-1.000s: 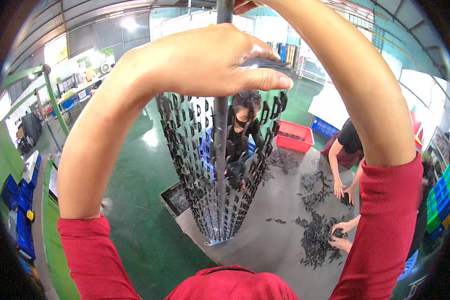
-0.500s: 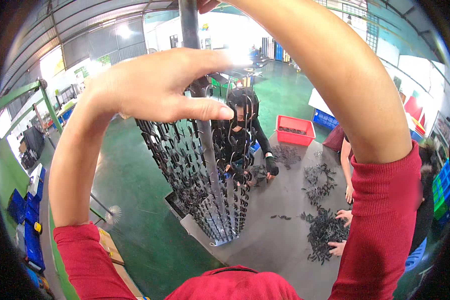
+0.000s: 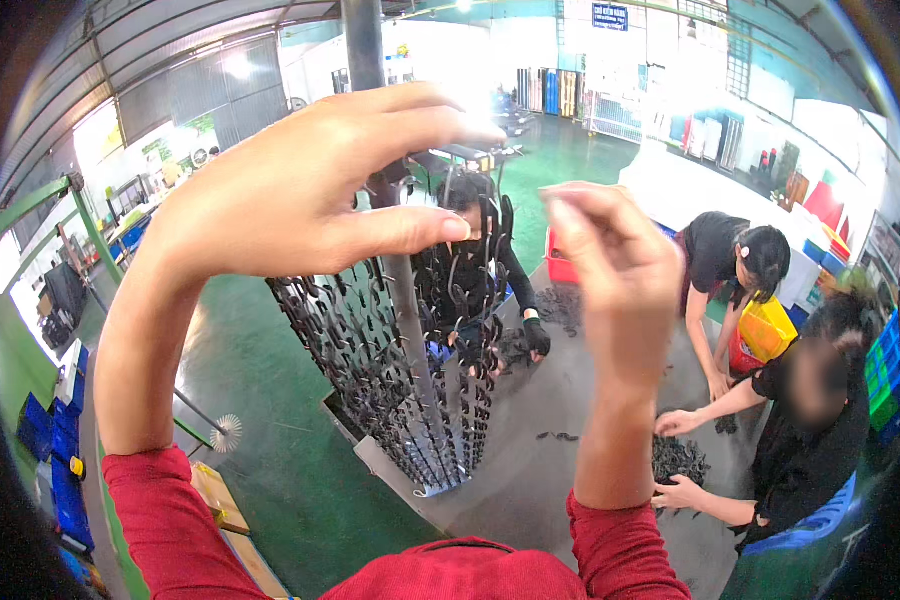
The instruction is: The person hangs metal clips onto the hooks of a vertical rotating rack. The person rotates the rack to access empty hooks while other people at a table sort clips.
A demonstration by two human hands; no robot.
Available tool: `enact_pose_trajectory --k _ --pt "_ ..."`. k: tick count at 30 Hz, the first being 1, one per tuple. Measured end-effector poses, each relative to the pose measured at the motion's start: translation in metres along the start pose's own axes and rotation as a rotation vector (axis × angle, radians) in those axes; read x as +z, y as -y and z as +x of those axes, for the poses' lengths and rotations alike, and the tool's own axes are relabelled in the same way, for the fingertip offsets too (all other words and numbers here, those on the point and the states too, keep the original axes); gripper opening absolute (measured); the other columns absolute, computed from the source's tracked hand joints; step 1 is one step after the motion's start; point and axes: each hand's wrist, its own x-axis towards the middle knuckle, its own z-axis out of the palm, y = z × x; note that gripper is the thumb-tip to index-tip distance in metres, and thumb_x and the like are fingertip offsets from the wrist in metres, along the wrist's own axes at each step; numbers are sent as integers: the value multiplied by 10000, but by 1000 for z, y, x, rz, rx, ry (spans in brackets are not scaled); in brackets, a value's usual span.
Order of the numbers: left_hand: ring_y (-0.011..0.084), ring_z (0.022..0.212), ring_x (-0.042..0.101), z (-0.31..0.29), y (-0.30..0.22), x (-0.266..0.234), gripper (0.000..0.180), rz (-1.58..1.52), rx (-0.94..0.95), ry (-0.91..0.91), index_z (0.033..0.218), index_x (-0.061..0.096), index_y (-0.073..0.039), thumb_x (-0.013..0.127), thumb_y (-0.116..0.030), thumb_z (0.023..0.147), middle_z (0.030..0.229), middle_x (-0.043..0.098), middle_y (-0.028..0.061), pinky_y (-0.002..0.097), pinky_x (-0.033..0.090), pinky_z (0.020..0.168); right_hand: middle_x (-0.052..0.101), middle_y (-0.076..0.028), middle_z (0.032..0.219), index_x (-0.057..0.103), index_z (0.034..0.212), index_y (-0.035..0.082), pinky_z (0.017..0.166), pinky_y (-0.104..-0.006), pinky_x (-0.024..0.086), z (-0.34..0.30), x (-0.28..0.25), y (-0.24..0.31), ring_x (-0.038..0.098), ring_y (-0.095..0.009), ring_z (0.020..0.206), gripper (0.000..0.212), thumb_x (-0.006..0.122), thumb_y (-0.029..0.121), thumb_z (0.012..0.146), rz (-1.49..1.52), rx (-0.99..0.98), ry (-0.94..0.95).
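Note:
A dark upright pole (image 3: 362,50) carries a rack of hanging strands strung with many small black curved pieces (image 3: 345,325). My left hand (image 3: 280,185) is at the top of this rack, in front of the pole. Its fingers reach to the right and the thumb stands apart below them, with nothing seen between. To the right of the strands my right hand (image 3: 620,255) is raised, somewhat blurred. Its thumb and fingertips are bent together; whatever they may hold is hidden or too small to make out.
Black pieces (image 3: 680,458) lie heaped on the grey table (image 3: 530,490). A person in black (image 3: 515,270) is beyond the rack; two others (image 3: 735,250) (image 3: 820,400) work at the right. A red bin (image 3: 560,262) stands at the far side, a round brush (image 3: 227,432) at the left.
My right hand has come down from the top of the pole to the right of the rack. The left hand stays nearly in place. More of the co-workers at the right shows.

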Motion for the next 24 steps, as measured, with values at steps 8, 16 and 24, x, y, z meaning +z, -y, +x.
enact_pose_trajectory --k 8,16,24 --pt "374 1246 506 5 4 1 590 -8 13 25 1329 537 -33 677 -320 833 1327 529 206 437 390 1044 538 -25 745 676 907 -17 534 -232 349 9 28 -20 424 -68 594 86 676 52 855 107 -9 36" --pt "388 1230 515 3 7 3 586 46 16 23 1332 529 -21 649 -331 850 1322 529 220 437 399 1036 565 -6 748 645 848 -18 575 -229 375 14 31 -17 458 -55 631 63 642 35 882 198 52 94" --pt "399 1195 536 6 6 8 538 47 86 -17 1318 539 -27 643 -263 846 1289 546 226 431 420 1010 629 -13 801 647 874 -21 655 -197 396 12 20 -12 516 -49 738 105 602 60 922 444 200 144"
